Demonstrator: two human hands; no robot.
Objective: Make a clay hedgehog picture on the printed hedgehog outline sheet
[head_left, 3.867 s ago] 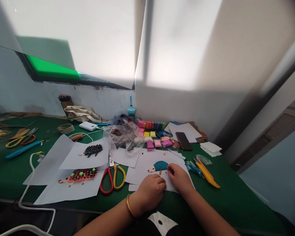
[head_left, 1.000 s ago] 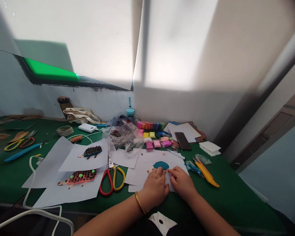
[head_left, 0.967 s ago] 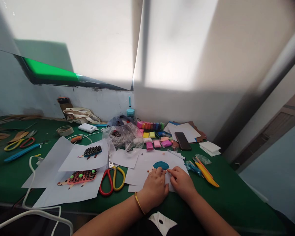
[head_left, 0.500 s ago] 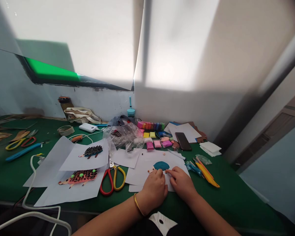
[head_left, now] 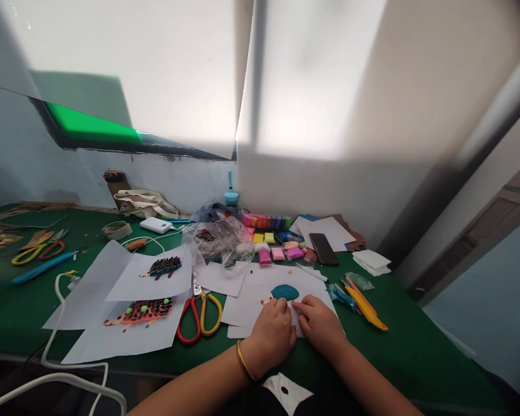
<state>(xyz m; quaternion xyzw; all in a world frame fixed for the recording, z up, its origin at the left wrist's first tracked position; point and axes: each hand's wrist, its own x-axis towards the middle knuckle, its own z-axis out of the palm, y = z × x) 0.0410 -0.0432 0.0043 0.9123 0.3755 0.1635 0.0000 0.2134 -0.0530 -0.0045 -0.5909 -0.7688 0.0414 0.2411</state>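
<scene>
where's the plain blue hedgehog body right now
In the head view, right of centre: the plain blue hedgehog body lies on a white sheet, just beyond the left hand, with the right hand close to its lower right.

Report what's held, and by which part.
Cannot be told: left hand and right hand lie beside the blue, domed, clay-like shape; any grip is hidden.

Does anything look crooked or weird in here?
Yes, the big white sheet on the left hangs crooked: its bottom edge slants, so a bright green patch and a dark frame peek out below.
</scene>
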